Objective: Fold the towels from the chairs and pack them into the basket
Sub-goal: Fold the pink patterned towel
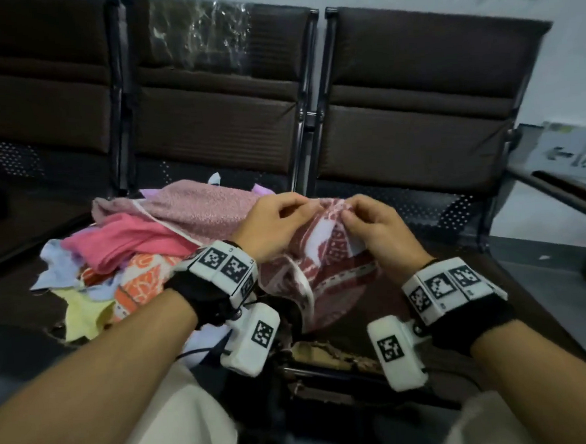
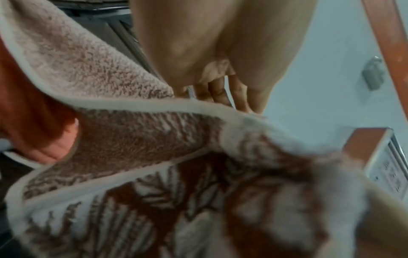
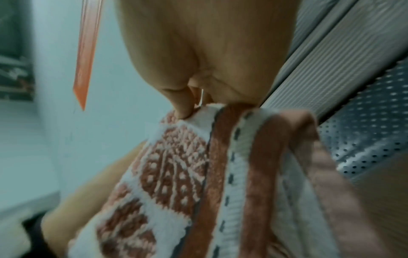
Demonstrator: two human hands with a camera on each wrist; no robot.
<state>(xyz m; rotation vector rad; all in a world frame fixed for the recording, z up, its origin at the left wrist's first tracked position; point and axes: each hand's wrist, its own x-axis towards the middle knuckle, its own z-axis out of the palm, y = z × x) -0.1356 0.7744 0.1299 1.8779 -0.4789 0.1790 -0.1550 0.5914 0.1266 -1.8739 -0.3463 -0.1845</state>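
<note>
At the middle of the head view both hands meet on a red-and-white patterned towel (image 1: 325, 271), which hangs from the fingers down toward the lower centre of the frame, over a dark brown chair seat (image 1: 466, 273). The left hand (image 1: 271, 223) has its fingers curled over the towel's top edge, gripping it; just beside it, to the right in the frame, the right hand (image 1: 378, 230) pinches the same edge between thumb and fingertips. The right wrist view shows that pinch close up, the thumb pressed onto a white corner of the towel (image 3: 198, 174) at the centre of the frame. In the left wrist view the towel (image 2: 176, 192) fills the lower half, its pale hem curving across the middle. To the left of the hands in the head view lies a loose pile of other cloths: a pale pink towel (image 1: 198, 207) at the top, a bright pink towel (image 1: 124, 239) below it, an orange patterned cloth (image 1: 141, 282) and a yellow cloth (image 1: 84, 313) toward the lower left
</note>
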